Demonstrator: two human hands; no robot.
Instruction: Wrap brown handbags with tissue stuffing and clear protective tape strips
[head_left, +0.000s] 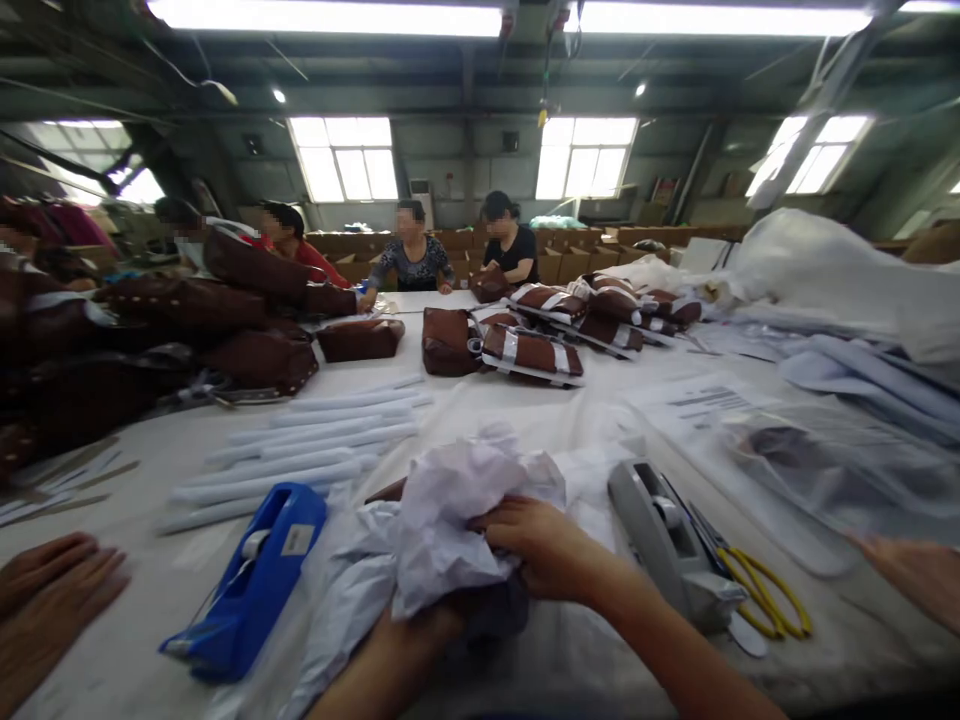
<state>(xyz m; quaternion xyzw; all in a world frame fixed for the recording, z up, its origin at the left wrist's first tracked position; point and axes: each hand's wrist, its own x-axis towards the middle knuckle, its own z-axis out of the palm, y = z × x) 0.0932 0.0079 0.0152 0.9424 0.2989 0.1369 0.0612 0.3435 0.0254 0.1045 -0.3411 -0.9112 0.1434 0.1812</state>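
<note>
My right hand [540, 545] is closed on a wad of crumpled white tissue paper [457, 510] at the near middle of the table. My left hand [442, 622] sits under the paper, mostly hidden by it, and seems to grip a dark item beneath; its fingers do not show. A brown edge of that item [386, 490] peeks out at the left of the paper. White plastic wrap [345, 590] lies under the bundle.
A blue tape dispenser [251, 580] stands to the left, a grey one [664, 540] to the right, with yellow-handled scissors [765, 590] beside it. Rolled white paper tubes [315, 440] lie ahead. Brown bags [529, 350] and several seated people are further back. Other people's hands [45, 600] rest at both sides.
</note>
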